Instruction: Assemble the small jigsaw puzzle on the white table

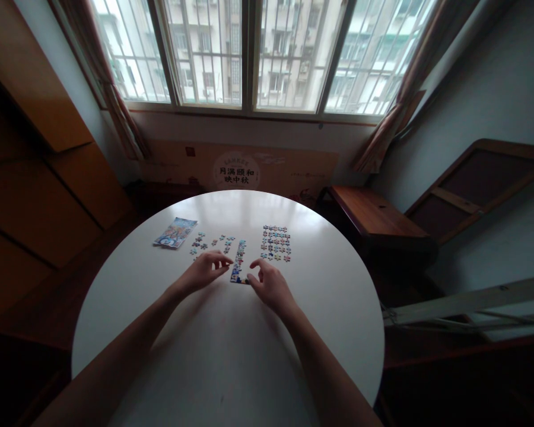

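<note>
A partly joined strip of jigsaw puzzle [239, 261] lies on the white round table, shaped like an L with its foot toward me. Just left of it, my left hand [207, 268] pinches a small puzzle piece between thumb and fingertips. On the other side, my right hand [269, 283] has thumb and forefinger apart, the thumb tip at the strip's lower right end. Loose puzzle pieces [199, 240] are scattered beyond my left hand. More pieces [276, 242] are laid out in rows beyond my right hand.
A colourful picture sheet [175, 232] lies at the left of the white table [231, 356]. Past the table's right edge stands a wooden bench [369, 207]. Barred windows [249, 53] and a printed banner [235, 169] are behind the table.
</note>
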Available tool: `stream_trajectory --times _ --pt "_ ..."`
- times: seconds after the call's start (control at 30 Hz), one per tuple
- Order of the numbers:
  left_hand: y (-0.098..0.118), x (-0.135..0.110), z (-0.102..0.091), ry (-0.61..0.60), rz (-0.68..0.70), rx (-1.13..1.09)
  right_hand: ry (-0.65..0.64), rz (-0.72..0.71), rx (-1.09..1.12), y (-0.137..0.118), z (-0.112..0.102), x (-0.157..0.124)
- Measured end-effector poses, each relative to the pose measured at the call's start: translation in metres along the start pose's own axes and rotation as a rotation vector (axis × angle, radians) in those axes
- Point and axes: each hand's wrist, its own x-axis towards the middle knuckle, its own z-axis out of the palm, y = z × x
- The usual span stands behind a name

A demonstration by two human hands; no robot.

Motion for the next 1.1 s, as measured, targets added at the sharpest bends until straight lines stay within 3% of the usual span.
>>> stream_trajectory --times 0.1,0.23,0.57,0.73,0.9,1.0,1.1 --pt "0.016 0.0 0.012 0.013 -0.074 -0.272 0.075 -0.069 0.136 -0.002 -0.001 0.001" --pt "0.028 -0.002 0.025 0.055 -0.21 -0.607 0.081 -0.182 0.306 -0.004 0.002 0.001" --pt "0.033 -0.003 0.029 0.081 -0.281 -0.716 0.036 -0.159 0.508 0.004 0.006 0.007" --pt "0.031 -0.002 0.029 0.05 -0.24 -0.623 0.033 -0.121 0.544 0.011 0.004 0.011" --pt "0.023 -0.006 0.031 0.085 -0.099 -0.151 0.093 -0.051 0.356 0.021 -0.005 0.014" --pt "0.021 -0.01 0.034 0.099 0.014 0.095 0.031 -0.02 0.277 0.026 -0.007 0.015" --pt "0.022 -0.012 0.037 0.046 0.065 0.187 -0.033 0.011 0.197 0.029 -0.007 0.014"
